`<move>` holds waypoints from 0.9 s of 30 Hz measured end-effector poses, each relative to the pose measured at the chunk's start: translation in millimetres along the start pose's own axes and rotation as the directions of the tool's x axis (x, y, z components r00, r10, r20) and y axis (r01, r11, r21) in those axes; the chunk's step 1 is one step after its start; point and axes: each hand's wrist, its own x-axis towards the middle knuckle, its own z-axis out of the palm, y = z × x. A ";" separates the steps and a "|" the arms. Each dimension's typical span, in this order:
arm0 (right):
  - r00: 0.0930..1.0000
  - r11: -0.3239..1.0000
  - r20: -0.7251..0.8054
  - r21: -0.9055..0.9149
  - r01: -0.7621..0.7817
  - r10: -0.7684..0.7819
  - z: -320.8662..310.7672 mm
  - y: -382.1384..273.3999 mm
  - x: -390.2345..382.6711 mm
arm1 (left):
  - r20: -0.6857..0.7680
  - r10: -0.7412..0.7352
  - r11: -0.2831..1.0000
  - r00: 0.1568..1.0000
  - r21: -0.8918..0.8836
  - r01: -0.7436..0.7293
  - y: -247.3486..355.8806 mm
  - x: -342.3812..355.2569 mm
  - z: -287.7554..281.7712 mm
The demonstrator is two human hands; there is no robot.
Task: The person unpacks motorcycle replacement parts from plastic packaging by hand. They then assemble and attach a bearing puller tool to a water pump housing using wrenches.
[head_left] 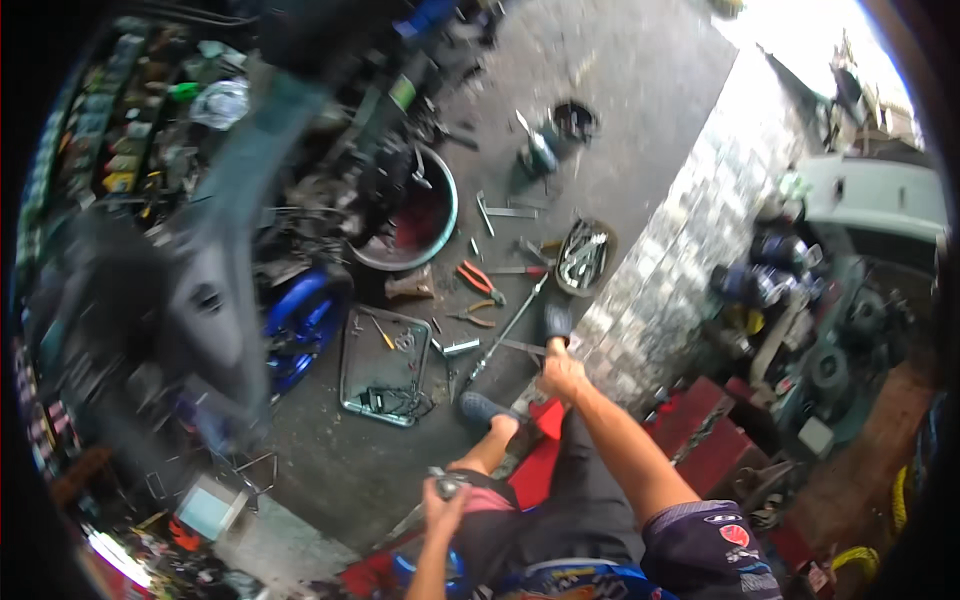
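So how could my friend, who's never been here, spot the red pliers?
Find the big round tub. Past its lower right rim lie the red pliers. Their two bright red handles set them apart from the brown-handled pliers just below them in the picture.

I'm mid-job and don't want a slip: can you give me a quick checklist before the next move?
1. Left hand gripping the small metal part: ok, held at the fingertips.
2. Right hand secure on a tool: cannot tell; a thin grey bar shows by its fingers, but the image is blurred.
3. Floor near the shoes free of loose tools: not ok; a long metal bar lies there.
4. Red-handled pliers put away: not ok, lying on the floor.
5. Shallow tray empty: not ok, it holds a dark cable.
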 end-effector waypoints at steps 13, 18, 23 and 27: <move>-0.544 0.733 -0.500 -0.551 -0.400 -0.673 -72.8 -130.4 -47.6 | 0.136 0.021 0.731 0.990 0.674 -0.108 -155.9 266.3 74.6; 0.035 0.400 -0.821 -0.315 -0.860 -0.570 -65.0 -197.2 -53.1 | 0.099 0.115 0.892 0.989 0.429 -0.146 -121.6 254.5 28.5; -0.348 0.887 -0.844 -0.276 -0.371 -0.408 -73.4 -175.9 -70.3 | -0.106 0.283 0.622 0.953 0.777 -0.099 -101.1 215.7 21.5; -0.352 0.850 -0.818 -0.280 -0.446 -0.454 -12.7 -172.1 -42.8 | -0.259 0.316 0.698 0.913 0.715 -0.039 -142.8 178.6 9.2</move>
